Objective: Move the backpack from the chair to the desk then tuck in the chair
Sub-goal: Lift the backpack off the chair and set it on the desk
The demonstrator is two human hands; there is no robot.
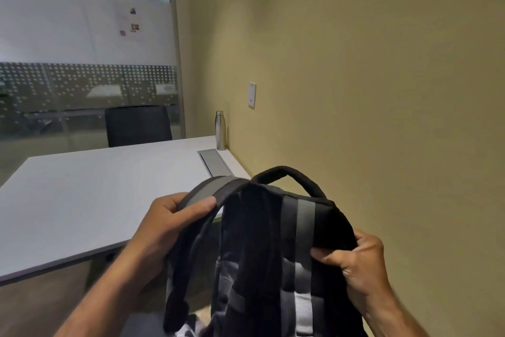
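Observation:
A black backpack (262, 249) with grey straps hangs upright in front of me, held in the air beside the near right corner of the white desk (82, 200). My left hand (169, 219) grips its grey left shoulder strap near the top. My right hand (358, 260) clutches the right shoulder strap at the bag's upper right side. The top carry handle stands free above the bag. The chair the bag came from is not visible; the backpack and my arms hide what lies below.
A steel water bottle (220, 130) stands at the desk's far right corner by the olive wall. A grey cable flap (214, 163) is set into the desktop near it. A dark chair (138, 126) sits behind the desk's far edge, before a glass partition.

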